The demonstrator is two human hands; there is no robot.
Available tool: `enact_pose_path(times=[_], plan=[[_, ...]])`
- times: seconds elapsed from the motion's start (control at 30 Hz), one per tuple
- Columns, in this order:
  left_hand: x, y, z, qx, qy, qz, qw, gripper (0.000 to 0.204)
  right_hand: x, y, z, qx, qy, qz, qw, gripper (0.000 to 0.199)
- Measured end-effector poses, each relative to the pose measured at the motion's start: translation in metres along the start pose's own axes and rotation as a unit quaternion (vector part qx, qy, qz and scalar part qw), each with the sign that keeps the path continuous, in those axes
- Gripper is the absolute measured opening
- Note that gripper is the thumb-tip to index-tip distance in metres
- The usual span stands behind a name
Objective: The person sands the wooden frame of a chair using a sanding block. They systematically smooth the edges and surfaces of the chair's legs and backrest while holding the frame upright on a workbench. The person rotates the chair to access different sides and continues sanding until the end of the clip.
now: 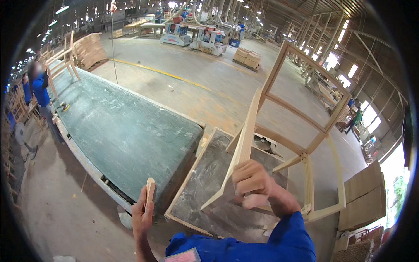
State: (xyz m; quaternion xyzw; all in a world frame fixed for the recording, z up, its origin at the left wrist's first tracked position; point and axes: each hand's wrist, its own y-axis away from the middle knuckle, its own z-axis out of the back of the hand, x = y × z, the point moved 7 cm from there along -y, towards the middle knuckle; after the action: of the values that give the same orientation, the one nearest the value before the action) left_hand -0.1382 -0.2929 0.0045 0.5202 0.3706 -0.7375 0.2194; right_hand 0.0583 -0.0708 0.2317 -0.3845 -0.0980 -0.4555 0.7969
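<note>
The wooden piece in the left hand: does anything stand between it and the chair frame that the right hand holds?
Nothing visible does. Between the wooden piece in the left hand and the chair frame in the right hand, the picture shows only the green table and the grey-topped bench, seemingly lower down.

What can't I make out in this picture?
Head view:
Lower end of the wooden block: hidden by the left hand.
Part of the wooden chair frame: covered by the right hand.
Badge: cut off by the lower edge.
Distant worker in green: too small to make out the hands.
</note>
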Motion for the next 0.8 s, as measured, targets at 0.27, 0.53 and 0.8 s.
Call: enact_pose_path(times=[0.27,0.53,0.8], plan=[[-0.023,-0.024,-0.089,0.189,0.239,0.085,0.948,0.052,-0.122,0.020,0.121,-0.179,0.275,-0.287,0.900,0.076],[-0.093,-0.111,-0.212,0.303,0.356,-0.177,0.866,0.049,-0.231,0.067,0.134,-0.262,0.055,-0.426,0.864,0.093],[-0.090,-0.123,-0.254,0.218,0.401,-0.284,0.843,0.043,-0.224,0.061,0.138,-0.242,0.171,-0.357,0.886,0.089]])
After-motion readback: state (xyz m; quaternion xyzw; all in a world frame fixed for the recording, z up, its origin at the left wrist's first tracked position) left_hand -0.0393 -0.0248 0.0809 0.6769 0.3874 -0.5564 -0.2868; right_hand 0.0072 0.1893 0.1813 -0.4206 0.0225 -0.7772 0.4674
